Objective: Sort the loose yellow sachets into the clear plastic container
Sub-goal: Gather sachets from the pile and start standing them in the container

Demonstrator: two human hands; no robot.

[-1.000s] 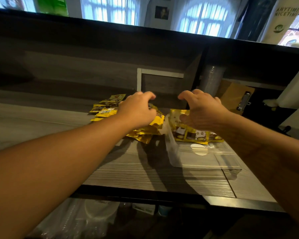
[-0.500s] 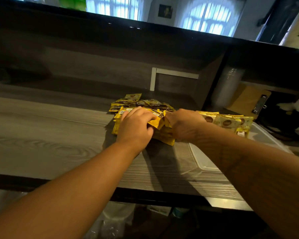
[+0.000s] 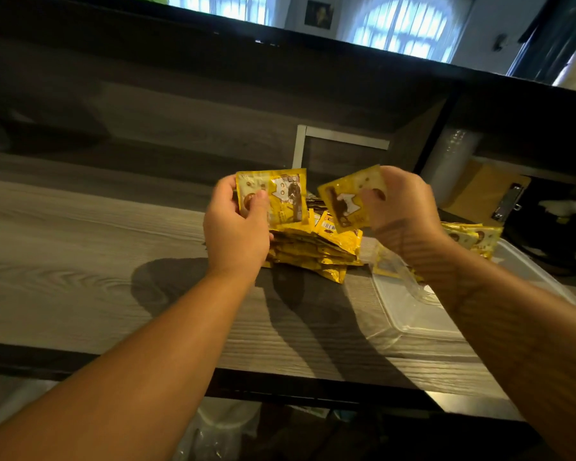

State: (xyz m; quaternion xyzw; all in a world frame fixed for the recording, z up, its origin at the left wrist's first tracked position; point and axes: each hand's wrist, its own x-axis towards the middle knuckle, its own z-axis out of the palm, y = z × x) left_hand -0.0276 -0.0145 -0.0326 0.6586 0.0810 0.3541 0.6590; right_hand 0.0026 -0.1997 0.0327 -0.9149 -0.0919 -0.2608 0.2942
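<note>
- Clear plastic container (image 3: 423, 322): I find it on the wooden counter (image 3: 80, 261), below and to the outer side of my right hand (image 3: 404, 207). I judge it light, thin-walled and apt to slide if knocked; some sachets (image 3: 476, 237) already rest at its far end.
- Loose pile of yellow sachets (image 3: 316, 249): it lies on the counter directly beneath and between both hands, just beside the container's near-left corner. I judge these foil packets light, flexible and slippery against each other; a stack will fan out unless pinched firmly.
- Left hand (image 3: 236, 227): raised above the pile, thumb and fingers pinching a held sachet (image 3: 280, 197) by its left edge, held upright.
- Right hand: raised likewise, pinching a second sachet (image 3: 350, 197) by its right edge, tilted.
- Grip advice: take each by a sealed edge, not the filled centre.
- Markings: brown and white print and a barcode are visible; I can read no brand or wording.
</note>
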